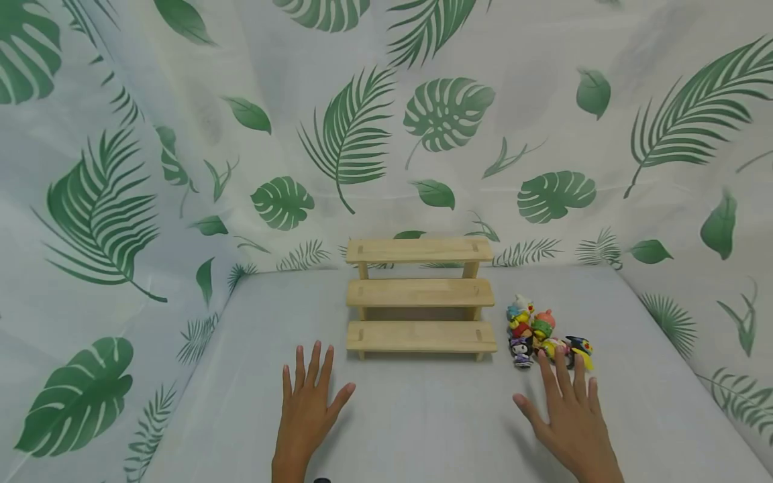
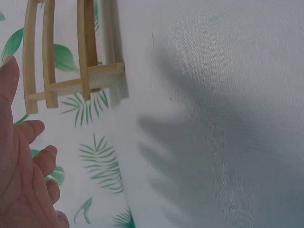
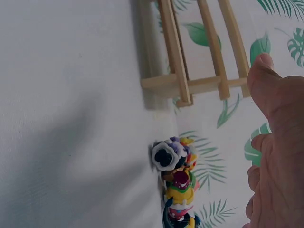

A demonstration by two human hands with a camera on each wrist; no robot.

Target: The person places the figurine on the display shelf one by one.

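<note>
My left hand hovers palm down over the white surface, fingers spread, left of a small three-step wooden rack. Nothing is in it. On the other side, my right hand is held out the same way, its fingertips overlapping a pile of small colourful figurines in the head view. Among these are a black-and-white figurine in purple, a green figurine with a pinkish top and a blue-and-yellow one. The right wrist view shows the figurines beyond the hand, close by the rack's end.
A white sheet with green leaf prints hangs behind the rack and along both sides. The pale floor surface stretches in front of the rack. A small dark object peeks in at the bottom edge near the left wrist.
</note>
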